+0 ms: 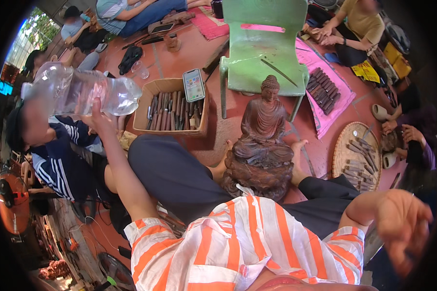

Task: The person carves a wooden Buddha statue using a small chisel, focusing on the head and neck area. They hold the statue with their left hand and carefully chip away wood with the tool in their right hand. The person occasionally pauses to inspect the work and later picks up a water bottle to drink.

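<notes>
A large clear plastic bottle (114, 92) lies sideways in the air at the upper left, and my left hand (96, 116) grips it from below. My right hand (402, 225) is raised at the right, well apart from the bottle. Its fingers are curled and slightly blurred; what they hold, if anything, is too dark to make out. Between my bare feet stands a dark brown wooden statue of a seated Buddha (263, 123) on a carved base, upright and touched by neither hand.
A cardboard box (204, 127) holds carving tools, and a phone (193, 85) rests on its edge. Behind the statue is a green plastic chair (260, 48). More tools lie on a pink mat (320, 123) and a round woven tray (339, 157). Several people sit around; one (63, 160) is close at left.
</notes>
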Available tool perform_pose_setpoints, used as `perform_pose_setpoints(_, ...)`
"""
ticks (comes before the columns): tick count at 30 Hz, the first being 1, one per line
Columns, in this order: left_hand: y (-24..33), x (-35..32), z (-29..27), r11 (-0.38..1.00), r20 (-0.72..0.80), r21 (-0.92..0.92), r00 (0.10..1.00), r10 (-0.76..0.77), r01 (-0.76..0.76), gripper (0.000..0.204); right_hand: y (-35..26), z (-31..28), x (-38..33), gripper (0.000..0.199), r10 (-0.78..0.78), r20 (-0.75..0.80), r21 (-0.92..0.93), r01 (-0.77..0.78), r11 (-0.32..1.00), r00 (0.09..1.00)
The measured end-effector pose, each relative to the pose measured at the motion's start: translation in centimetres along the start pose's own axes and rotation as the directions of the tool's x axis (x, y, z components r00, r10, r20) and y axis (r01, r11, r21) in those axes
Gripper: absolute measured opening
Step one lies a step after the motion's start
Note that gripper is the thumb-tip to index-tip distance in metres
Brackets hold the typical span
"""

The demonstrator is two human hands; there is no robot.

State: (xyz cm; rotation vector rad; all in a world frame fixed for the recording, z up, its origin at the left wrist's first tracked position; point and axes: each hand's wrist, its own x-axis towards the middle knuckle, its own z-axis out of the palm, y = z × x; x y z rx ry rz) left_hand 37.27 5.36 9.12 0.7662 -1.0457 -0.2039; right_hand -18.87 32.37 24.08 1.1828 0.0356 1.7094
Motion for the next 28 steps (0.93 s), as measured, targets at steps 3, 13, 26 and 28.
perform_pose_setpoints(3, 4.9, -0.8, 6.5, 0.957, 0.187, -0.240, 0.975, -0.117, 0.161, 0.073, -1.0, -6.3, -0.5, 0.047, 0.373, 0.534, -0.347, -0.205, 0.915, 0.759)
perform_pose_setpoints(13, 14.8, -7.8, 18.4, 0.657, 0.845, -0.178, 0.456, -0.279, 0.733, 0.109, -4.2, -0.8, -6.3, 0.127, 0.898, 0.440, -0.392, -0.899, 0.196, 0.004)
perform_pose_setpoints(26, 21.9, -24.7, 27.2, 0.954, 0.992, -0.091, 0.109, 0.062, 0.287, 0.120, -9.1, -4.9, -13.8, 0.139, 0.882, 0.356, 0.009, -0.943, -0.333, -0.308)
perform_pose_setpoints(28, 21.7, -24.7, 27.9, 0.980, 0.953, -0.184, 0.230, 0.196, -0.076, 0.118, -8.9, -5.7, -13.6, 0.138, 0.893, 0.324, 0.015, -0.942, -0.337, -0.314)
